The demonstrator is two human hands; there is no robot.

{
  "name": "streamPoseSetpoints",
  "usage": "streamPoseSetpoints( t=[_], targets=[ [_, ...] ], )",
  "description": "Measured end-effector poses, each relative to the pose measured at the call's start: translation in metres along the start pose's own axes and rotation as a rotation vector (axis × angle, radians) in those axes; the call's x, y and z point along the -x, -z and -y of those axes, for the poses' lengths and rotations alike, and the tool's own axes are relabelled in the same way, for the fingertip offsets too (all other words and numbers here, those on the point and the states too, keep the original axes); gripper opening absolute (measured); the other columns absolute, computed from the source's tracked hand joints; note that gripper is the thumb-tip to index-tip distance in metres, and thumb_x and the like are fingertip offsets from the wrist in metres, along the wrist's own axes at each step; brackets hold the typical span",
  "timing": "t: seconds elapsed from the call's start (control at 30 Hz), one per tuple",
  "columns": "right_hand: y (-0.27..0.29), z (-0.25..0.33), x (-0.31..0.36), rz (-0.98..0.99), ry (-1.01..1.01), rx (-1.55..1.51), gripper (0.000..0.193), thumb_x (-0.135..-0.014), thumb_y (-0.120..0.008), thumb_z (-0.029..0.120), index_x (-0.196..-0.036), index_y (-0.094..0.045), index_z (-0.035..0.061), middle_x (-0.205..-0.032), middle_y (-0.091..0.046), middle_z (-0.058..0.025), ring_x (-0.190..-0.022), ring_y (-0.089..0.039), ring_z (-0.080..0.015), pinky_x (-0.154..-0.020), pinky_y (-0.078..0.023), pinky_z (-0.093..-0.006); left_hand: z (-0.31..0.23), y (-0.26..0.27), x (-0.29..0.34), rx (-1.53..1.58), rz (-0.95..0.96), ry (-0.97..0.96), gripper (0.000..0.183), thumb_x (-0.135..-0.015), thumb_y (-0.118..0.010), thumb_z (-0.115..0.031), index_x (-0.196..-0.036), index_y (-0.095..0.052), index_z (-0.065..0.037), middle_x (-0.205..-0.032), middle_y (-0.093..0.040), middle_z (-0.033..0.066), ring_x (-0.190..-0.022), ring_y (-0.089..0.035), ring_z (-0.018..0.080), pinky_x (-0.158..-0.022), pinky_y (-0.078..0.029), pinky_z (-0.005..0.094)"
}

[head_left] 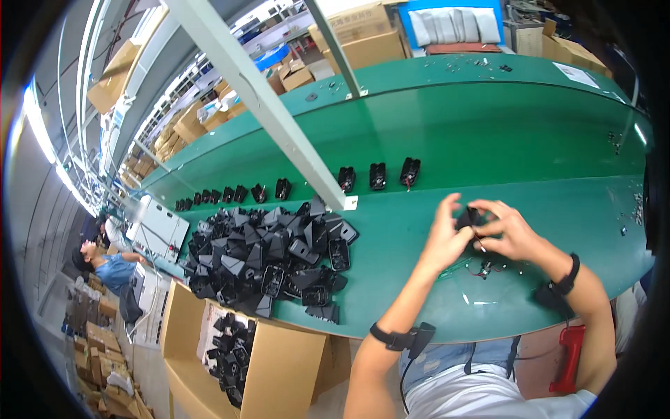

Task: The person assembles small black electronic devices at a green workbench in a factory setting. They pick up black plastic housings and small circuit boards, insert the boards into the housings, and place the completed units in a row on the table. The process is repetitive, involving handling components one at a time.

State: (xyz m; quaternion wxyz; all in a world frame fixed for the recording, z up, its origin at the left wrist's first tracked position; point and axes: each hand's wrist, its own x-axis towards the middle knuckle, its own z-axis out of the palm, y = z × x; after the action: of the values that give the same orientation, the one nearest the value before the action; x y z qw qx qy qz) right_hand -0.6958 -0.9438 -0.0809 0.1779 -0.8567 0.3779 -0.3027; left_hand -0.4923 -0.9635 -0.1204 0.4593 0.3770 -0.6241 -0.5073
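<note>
Over the right part of the green table [391, 279], both hands hold one small black plastic housing [468, 218]. My left hand [447, 237] grips it from the left, thumb and fingers closed round it. From the right, my right hand [508, 232] has its fingers bent on the same housing, close to some thin wires. The fingers hide much of the piece. Just below the hands lies a small cluster of wired parts [484, 269] on the tabletop. Nearer the front edge are a few thin pale strips [481, 302].
A large heap of black housings [258, 244] covers the table at left. Behind it, a row of housings with wires [377, 176] stands along the green belt [474, 133]. A white post [279, 119] rises mid-table. An open carton [279, 363] and a person [115, 272] are at left.
</note>
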Motion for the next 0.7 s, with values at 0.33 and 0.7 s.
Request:
streamPoseSetpoints(
  t=[0.33, 0.7],
  targets=[
    [-0.021, -0.084, -0.131, 0.117, -0.301, 0.420, 0.032, -0.073, -0.083, 0.037, -0.096, -0.081, 0.0158, -0.137, -0.055, -0.0110, -0.124, -0.049, -0.0326, -0.105, -0.042, -0.0447, -0.038, 0.157, 0.087, -1.552, -0.334, 0.097, 0.064, -0.076, -0.072, -0.028, -0.132, -0.052, -0.005, -0.132, -0.051, 0.0227, -0.133, -0.038, 0.0489, -0.109, -0.032, 0.0576],
    [0.043, -0.054, -0.013, 0.185, -0.205, 0.120, 0.030, -0.081, -0.075, 0.027, -0.104, -0.073, 0.0094, -0.120, -0.064, -0.0119, -0.117, -0.059, -0.0305, -0.099, -0.048, -0.0437, -0.031, 0.150, 0.072, -1.754, -0.190, -0.020, 0.045, -0.067, -0.082, -0.020, -0.104, -0.061, -0.004, -0.109, -0.059, 0.0151, -0.110, -0.055, 0.0338, -0.099, -0.042, 0.0485]
  ],
)
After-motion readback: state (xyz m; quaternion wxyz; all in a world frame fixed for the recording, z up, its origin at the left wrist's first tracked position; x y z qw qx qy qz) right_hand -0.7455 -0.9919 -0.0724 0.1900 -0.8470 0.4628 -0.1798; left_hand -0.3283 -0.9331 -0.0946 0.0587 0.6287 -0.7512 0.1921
